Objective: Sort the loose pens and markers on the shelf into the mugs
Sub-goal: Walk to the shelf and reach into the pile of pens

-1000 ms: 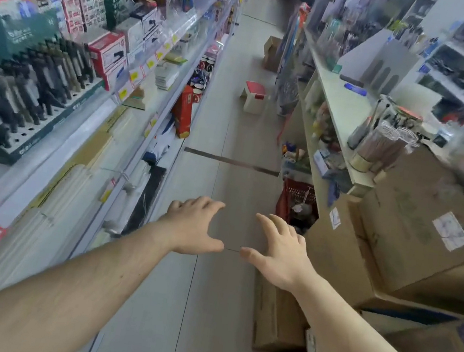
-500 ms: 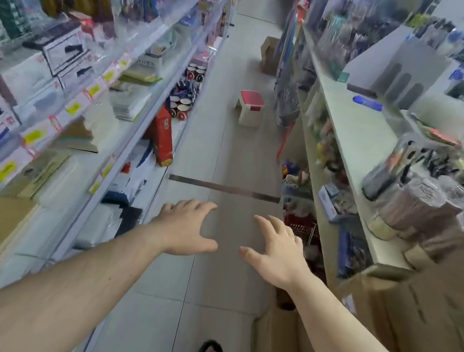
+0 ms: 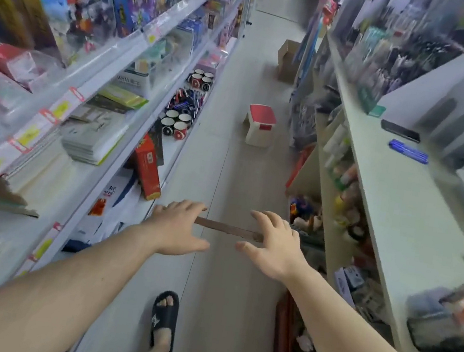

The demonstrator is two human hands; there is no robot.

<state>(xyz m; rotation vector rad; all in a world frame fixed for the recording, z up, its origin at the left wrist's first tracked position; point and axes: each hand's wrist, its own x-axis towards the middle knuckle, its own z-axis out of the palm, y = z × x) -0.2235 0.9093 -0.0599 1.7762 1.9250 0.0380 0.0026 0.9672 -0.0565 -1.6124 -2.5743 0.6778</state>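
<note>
On a low shelf at the left of the aisle lies a pile of loose pens and markers [image 3: 186,102]. A near group of mugs [image 3: 176,124] stands just in front of it and a far group of mugs [image 3: 200,78] just behind. My left hand [image 3: 179,228] and my right hand [image 3: 271,246] hover over the aisle floor, well short of the mugs. Both are empty, palms down, fingers spread. The dark strip between them is a line on the floor.
Stocked shelves line both sides of a narrow aisle. A red-topped step stool [image 3: 259,124] and a cardboard box [image 3: 287,59] stand on the floor ahead. A blue marker pack [image 3: 408,151] and a dark phone [image 3: 400,131] lie on the right counter. My sandalled foot [image 3: 164,315] steps forward.
I have walked forward down the aisle, so the mugs and pens are nearer. My hands stay stretched out, empty and spread. A sandalled foot has come into view.
</note>
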